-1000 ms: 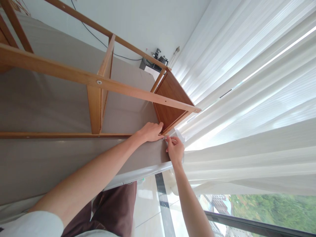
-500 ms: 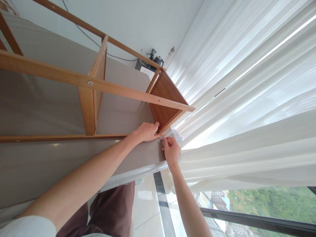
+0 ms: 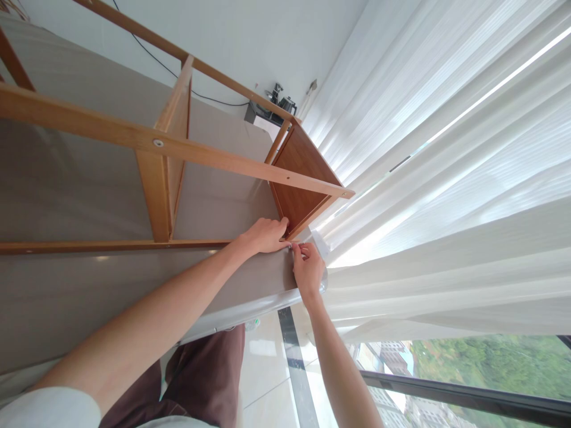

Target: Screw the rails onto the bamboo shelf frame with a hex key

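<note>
A wooden shelf frame [image 3: 232,162] lies on its side on a grey-covered surface [image 3: 223,202]. My left hand [image 3: 266,235] closes around its near lower rail [image 3: 200,244], close to the corner where the rail meets the brown end shelf board [image 3: 303,163]. Against the outer side of that corner, my right hand [image 3: 308,270] pinches a tiny metal piece, seemingly a screw [image 3: 289,245], between thumb and fingertips. Its tip and the hole are too small to make out. A middle shelf board [image 3: 175,160] stands farther left, with a screw head [image 3: 158,143] showing on the upper rail.
White curtains [image 3: 437,249] hang just right of the frame's end. A window [image 3: 491,368] shows at lower right. Behind the frame stand a kettle [image 3: 289,106] and a dark cable [image 3: 156,59] along the wall. My legs [image 3: 209,368] are below the surface's edge.
My right hand has shifted slightly up, bringing the small metal piece against the rail near my left fingers. My left hand keeps its grip. The view has moved a little.
</note>
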A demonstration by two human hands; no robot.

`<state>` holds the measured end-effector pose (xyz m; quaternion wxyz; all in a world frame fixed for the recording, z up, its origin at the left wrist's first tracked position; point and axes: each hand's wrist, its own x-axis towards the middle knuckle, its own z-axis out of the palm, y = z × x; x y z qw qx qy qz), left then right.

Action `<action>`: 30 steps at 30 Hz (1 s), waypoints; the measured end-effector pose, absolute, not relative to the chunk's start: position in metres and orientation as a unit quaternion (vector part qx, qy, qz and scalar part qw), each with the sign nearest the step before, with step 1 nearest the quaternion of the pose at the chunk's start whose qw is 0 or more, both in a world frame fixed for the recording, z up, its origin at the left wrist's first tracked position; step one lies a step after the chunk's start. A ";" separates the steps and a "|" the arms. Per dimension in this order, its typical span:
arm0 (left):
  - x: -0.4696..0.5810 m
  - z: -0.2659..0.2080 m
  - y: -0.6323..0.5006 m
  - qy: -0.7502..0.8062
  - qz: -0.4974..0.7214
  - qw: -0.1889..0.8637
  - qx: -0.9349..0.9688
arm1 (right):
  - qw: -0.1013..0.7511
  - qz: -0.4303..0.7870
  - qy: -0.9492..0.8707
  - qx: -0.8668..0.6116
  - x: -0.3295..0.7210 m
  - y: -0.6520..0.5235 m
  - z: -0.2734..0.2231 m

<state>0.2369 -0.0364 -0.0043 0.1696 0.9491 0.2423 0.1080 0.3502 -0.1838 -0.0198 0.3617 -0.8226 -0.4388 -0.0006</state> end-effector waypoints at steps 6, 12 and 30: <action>0.237 -0.003 -0.037 0.248 0.099 0.162 0.950 | 0.450 0.174 -0.348 -0.804 0.368 -0.178 -0.013; 0.236 0.000 -0.038 0.250 0.095 0.160 0.950 | 0.483 0.198 -0.341 -0.782 0.374 -0.181 -0.018; 0.236 -0.003 -0.037 0.246 0.100 0.172 0.948 | 0.333 -0.042 -0.466 -0.819 0.347 -0.186 -0.027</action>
